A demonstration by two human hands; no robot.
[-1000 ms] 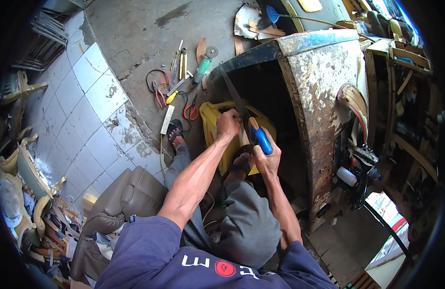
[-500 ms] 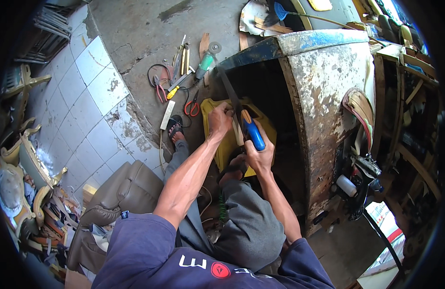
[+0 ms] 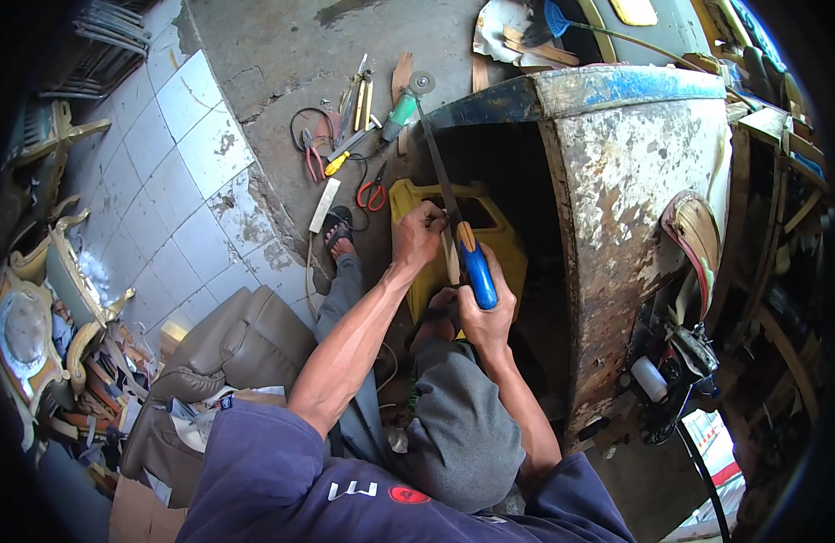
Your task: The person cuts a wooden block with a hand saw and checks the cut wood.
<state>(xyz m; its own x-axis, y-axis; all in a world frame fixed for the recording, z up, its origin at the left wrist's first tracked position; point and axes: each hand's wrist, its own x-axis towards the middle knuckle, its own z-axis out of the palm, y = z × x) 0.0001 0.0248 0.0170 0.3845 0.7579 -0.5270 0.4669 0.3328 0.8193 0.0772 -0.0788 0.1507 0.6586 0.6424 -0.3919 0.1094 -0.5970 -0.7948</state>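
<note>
My right hand point(image 3: 487, 314) is closed around the blue and orange handle of a handsaw point(image 3: 439, 172). The long dark blade points away from me, toward the green angle grinder point(image 3: 401, 114) on the floor. Just left of the blade, my left hand point(image 3: 417, 237) is closed with bent fingers on a narrow wood strip point(image 3: 452, 261). The blade runs close along the strip; whether its teeth touch it I cannot tell. Beneath both hands lies a yellow plastic container point(image 3: 407, 196) with an opening in its upper face. My sandalled foot rests by its near side.
Red-handled pliers point(image 3: 312, 163), a yellow-handled screwdriver point(image 3: 337, 164), red-handled scissors point(image 3: 372, 195) and a white power strip point(image 3: 324, 205) lie ahead on the left. A worn, paint-flaked cabinet point(image 3: 616, 172) stands close on my right. A brown padded seat point(image 3: 246, 339) is at my left.
My right hand and the saw handle have drawn back slightly toward me. My left hand stays closed on the strip. The whole view has shifted a little.
</note>
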